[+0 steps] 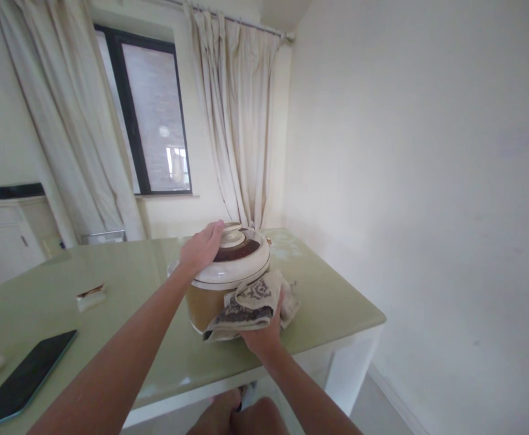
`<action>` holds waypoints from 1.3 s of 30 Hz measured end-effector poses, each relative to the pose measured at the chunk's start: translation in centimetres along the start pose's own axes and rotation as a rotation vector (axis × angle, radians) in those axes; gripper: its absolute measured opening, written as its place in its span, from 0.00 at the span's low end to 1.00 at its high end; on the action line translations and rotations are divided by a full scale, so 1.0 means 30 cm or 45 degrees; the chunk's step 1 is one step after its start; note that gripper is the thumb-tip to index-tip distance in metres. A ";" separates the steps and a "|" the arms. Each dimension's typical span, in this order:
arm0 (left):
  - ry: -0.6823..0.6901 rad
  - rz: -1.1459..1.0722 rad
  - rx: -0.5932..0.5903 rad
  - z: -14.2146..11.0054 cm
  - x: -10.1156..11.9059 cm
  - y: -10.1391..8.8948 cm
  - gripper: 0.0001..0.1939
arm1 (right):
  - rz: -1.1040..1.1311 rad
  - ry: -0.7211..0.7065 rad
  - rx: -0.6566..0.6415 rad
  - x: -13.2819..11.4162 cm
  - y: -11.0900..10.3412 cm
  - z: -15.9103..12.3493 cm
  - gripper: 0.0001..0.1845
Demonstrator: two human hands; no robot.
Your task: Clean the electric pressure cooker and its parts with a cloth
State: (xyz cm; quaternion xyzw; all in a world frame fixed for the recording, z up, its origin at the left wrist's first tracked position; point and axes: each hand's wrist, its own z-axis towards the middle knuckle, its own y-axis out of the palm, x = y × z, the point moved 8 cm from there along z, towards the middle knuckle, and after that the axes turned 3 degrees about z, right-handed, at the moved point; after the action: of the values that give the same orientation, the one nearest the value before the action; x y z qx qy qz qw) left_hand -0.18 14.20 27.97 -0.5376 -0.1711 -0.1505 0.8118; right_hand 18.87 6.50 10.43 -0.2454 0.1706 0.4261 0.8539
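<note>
Lidded pot (201, 305) sits on the tabletop (337, 302), seemingly mid-wipe: right hand (264, 337) clutches a patterned cloth (259, 295) against its side, left hand (201, 249) rests on the lid (241, 270), can't tell if it's gripping. Next move probably calls for working round the side.

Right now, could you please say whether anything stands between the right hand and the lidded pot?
Yes: a patterned cloth, held in the right hand, lies between it and the near side of the lidded pot.
</note>
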 end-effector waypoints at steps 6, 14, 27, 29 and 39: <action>-0.013 -0.025 -0.012 0.003 -0.008 0.003 0.42 | -0.235 -0.188 0.082 -0.191 -0.023 0.188 0.56; -0.057 -0.131 -0.028 0.008 -0.030 0.012 0.45 | -0.392 -0.725 -0.374 -0.108 0.007 -0.067 0.50; -0.054 -0.154 -0.048 0.000 -0.022 0.009 0.44 | -0.026 -0.277 -0.243 -0.082 -0.036 0.374 0.52; -0.083 -0.121 -0.025 -0.006 -0.022 0.003 0.44 | 0.129 -0.122 -0.321 -0.033 -0.011 0.548 0.33; -0.058 -0.121 -0.014 -0.007 -0.019 0.014 0.45 | 0.528 0.462 -0.225 0.351 0.070 0.595 0.40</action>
State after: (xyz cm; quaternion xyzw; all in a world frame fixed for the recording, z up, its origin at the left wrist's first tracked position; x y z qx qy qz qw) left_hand -0.49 14.20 27.30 -0.5367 -0.2140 -0.1774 0.7967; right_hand 24.73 24.45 19.23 -0.3509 0.3292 0.5540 0.6794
